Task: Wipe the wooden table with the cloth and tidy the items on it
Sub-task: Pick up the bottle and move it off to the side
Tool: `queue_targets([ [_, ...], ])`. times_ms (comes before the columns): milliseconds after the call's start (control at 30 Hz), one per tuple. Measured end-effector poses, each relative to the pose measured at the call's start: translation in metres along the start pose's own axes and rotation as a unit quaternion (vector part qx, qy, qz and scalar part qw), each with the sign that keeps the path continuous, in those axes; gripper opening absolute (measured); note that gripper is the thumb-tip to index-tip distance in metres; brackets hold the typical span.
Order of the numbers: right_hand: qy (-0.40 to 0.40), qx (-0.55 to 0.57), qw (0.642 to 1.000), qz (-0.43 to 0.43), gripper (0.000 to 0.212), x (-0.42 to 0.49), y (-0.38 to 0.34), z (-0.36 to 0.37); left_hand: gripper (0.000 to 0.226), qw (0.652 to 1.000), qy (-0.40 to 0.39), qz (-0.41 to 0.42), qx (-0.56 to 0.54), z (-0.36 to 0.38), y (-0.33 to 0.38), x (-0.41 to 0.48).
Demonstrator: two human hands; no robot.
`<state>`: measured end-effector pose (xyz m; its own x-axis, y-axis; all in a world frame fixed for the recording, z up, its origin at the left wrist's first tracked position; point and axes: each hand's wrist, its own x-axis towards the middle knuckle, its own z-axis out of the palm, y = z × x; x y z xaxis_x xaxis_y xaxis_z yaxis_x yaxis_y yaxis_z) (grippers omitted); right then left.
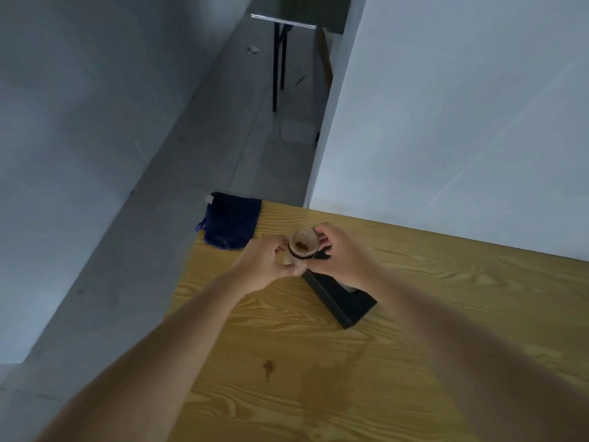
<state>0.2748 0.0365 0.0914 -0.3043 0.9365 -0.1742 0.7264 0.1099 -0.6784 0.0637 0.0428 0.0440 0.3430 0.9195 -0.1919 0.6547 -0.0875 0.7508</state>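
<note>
Two bare forearms reach over the yellow wood-grain counter (pixel 446 282), past a small brown stain (pixel 268 368). The left hand (pixel 263 263) and right hand (pixel 342 253) wrap their fingers around a small open jar with brown contents (pixel 302 245), above a black rectangular box (pixel 342 303). The dark blue fringed cloth (pixel 231 223) lies on the counter's far left corner.

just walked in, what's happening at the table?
A person holds a small open cup between the left hand and right hand, above a black box on the wooden table. The cup has brown residue inside. A dark blue cloth lies untouched at the table's far left corner, and a brown spill stain near the front is not yet wiped.
</note>
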Motion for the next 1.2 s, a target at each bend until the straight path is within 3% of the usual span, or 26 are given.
queue_targets([
  [100, 0.028, 0.001, 1.000, 0.009, 0.060, -0.023, 0.022, -0.043, 0.072, 0.999, -0.013, 0.042, 0.009, 0.016, 0.052, 0.016],
  [300, 0.087, 0.010, 0.995, 0.055, 0.053, -0.083, 0.091, -0.119, 0.046, 0.994, -0.051, 0.093, 0.020, 0.085, 0.128, 0.064],
  [533, 0.128, 0.005, 0.984, 0.124, 0.048, -0.142, 0.185, -0.163, 0.053, 0.988, -0.107, 0.111, 0.021, 0.194, 0.192, 0.106],
  [867, 0.114, 0.003, 0.979, 0.170, 0.054, -0.164, 0.287, -0.160, 0.056, 0.986, -0.144, 0.085, 0.014, 0.294, 0.207, 0.139],
  [1200, 0.097, 0.008, 0.976, 0.196, 0.060, -0.159, 0.324, -0.143, 0.060, 0.988, -0.141, 0.061, -0.002, 0.330, 0.196, 0.152],
])
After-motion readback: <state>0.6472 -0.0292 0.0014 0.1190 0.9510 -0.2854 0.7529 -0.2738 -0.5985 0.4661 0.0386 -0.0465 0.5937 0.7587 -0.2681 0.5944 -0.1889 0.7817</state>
